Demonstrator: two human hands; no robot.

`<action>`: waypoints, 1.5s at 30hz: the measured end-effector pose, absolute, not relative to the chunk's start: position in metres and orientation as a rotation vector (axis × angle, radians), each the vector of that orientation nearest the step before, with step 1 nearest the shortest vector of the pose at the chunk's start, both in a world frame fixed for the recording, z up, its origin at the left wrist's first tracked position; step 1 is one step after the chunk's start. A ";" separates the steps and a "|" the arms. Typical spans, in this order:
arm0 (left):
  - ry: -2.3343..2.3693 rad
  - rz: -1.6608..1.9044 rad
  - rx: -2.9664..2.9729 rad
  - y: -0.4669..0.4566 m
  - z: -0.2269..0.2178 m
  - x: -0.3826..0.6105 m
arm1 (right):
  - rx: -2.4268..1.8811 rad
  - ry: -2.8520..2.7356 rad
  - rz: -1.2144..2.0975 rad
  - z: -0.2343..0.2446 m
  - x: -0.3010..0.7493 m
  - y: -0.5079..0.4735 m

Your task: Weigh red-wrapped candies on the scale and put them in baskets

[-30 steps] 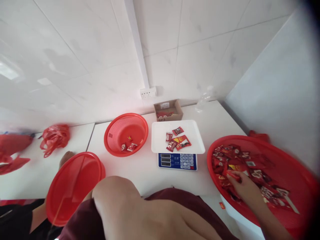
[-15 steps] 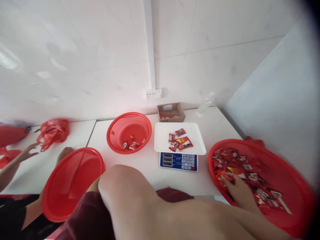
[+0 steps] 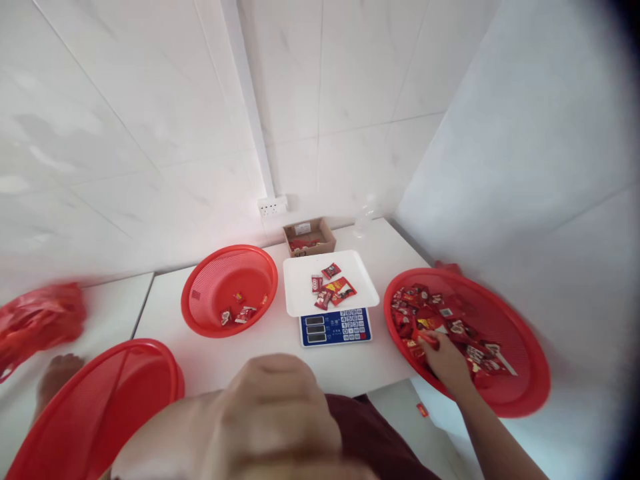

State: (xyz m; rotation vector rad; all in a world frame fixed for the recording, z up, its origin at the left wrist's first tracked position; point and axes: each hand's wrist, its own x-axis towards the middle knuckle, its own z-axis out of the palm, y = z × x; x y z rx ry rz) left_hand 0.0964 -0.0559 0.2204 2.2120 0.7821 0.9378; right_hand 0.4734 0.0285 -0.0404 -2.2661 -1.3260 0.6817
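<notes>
At the right, my right hand [image 3: 447,367] reaches into a large red mesh basket [image 3: 530,360] of red-wrapped snacks. Its fingers are closed on a small red packet [image 3: 430,339]. My left hand [image 3: 280,407] is close to the camera, low in the middle; blur smears its fingers, and whether it holds anything does not show. Beyond it stands a blue digital scale [image 3: 336,328] with a white tray [image 3: 299,283]. Several red snack packets [image 3: 341,291] lie on that tray.
Left of the scale is a red basket [image 3: 190,280] with a few wrapped pieces. Another red basket [image 3: 100,413] stands lower left, a person's hand [image 3: 60,377] behind it. At the back are a cardboard box [image 3: 310,238], a clear plastic item [image 3: 364,220] and a red bag [image 3: 45,317].
The view has turned to the right, so everything appears further left. My right hand is still among the packets in the right basket. My left hand now looks larger and more blurred.
</notes>
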 end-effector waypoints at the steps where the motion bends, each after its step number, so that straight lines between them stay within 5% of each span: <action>1: 0.740 0.928 2.270 -0.043 0.221 0.095 | -2.296 -1.310 0.669 -0.042 0.478 0.028; 14: 1.586 0.635 1.732 -0.032 0.084 0.082 | -2.433 -1.412 0.646 -0.042 0.496 0.038; 26: 1.588 0.475 1.706 -0.020 0.065 0.093 | -2.085 -1.743 0.581 -0.001 0.430 0.136; 34: 1.588 0.495 1.726 -0.015 0.064 0.103 | -1.825 -2.221 0.668 -0.018 0.325 0.208; 45: 1.617 0.451 1.698 -0.023 0.056 0.094 | -1.882 -2.244 0.629 -0.018 0.319 0.213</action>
